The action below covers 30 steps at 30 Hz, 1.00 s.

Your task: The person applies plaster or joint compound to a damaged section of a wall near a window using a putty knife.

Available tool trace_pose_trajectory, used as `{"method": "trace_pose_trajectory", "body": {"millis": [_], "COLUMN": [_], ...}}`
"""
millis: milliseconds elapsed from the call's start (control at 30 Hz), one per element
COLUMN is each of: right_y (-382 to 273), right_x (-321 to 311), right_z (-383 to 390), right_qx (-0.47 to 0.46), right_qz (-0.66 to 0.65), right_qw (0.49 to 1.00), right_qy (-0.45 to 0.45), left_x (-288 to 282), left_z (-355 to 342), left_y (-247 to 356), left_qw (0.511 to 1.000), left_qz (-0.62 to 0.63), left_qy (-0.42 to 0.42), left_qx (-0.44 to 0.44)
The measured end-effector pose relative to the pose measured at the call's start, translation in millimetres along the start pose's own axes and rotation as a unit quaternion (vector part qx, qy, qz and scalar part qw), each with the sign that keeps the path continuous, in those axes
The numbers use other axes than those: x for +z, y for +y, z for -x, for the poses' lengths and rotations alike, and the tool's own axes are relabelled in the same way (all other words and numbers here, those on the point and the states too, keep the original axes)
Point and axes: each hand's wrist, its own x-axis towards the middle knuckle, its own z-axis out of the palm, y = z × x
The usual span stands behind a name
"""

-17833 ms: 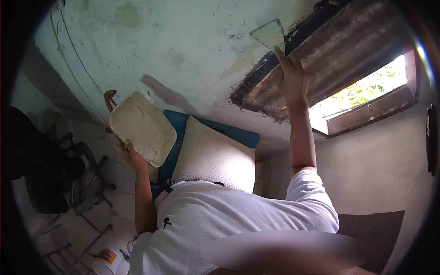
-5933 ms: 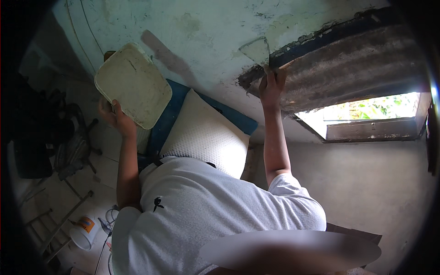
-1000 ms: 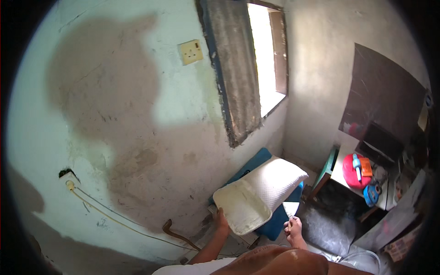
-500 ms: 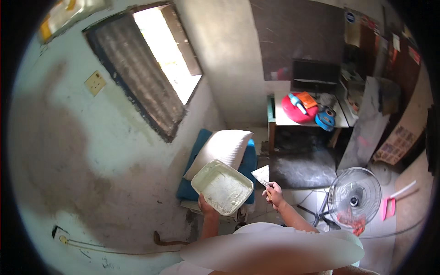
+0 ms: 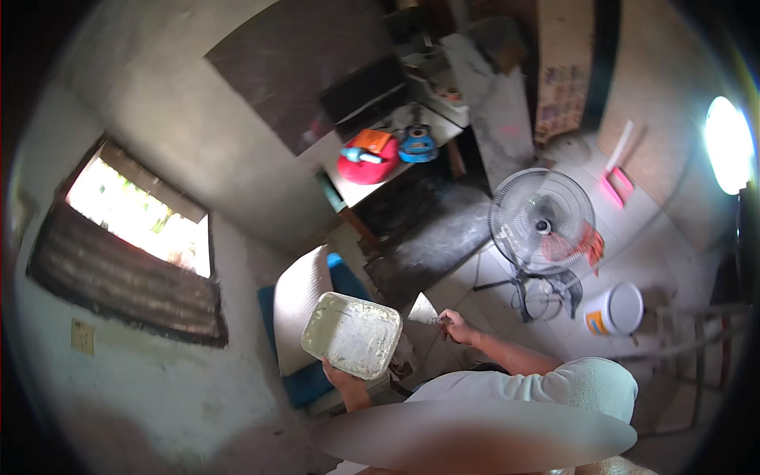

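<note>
My left hand (image 5: 342, 375) grips the near edge of a pale rectangular plastic tub (image 5: 307, 342), its inside smeared with whitish paste. To the right of the tub, my right hand (image 5: 457, 327) is closed round the handle of a putty knife (image 5: 423, 309). The knife's triangular blade points up and away, coated white, and stands apart from the tub's rim. Most of the handle is hidden in my fingers.
A white pillow (image 5: 297, 309) on a blue cushion (image 5: 305, 385) lies behind the tub. Ahead is a table (image 5: 352, 190) bearing a red round item (image 5: 368, 168). At right stand a fan (image 5: 543, 226), a white bucket (image 5: 621, 309) and a pink dustpan (image 5: 616, 188).
My view has turned to the right, bringing the bucket and a bright light into sight. Tub and putty knife stay in my hands, with the blade still beside the tub.
</note>
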Motion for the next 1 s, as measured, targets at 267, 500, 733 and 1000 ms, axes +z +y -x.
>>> {"method": "trace_pose_trajectory", "body": {"millis": [267,500,733,1000], "right_y": [-7,-28,-20,-7], "right_x": [21,96,152,176], "right_z": [100,173,209,290], "right_qx": [0.096,0.052,0.088,0.006], "right_qz": [-0.082,-0.187,-0.233,-0.323], "right_qw": [0.968,0.862,0.739,0.601], "right_qy": [0.217,0.468,0.626,0.731], "left_x": [55,85,82,116], "left_z": [-34,-57,-101,-46], "left_y": [25,39,-3,-66], "left_qw": [0.968,0.892,0.826,0.739], "left_qz": [-0.181,-0.293,-0.261,-0.238], "left_qy": [-0.047,-0.182,-0.314,-0.403], "left_qx": [-0.170,-0.291,-0.389,-0.485]}}
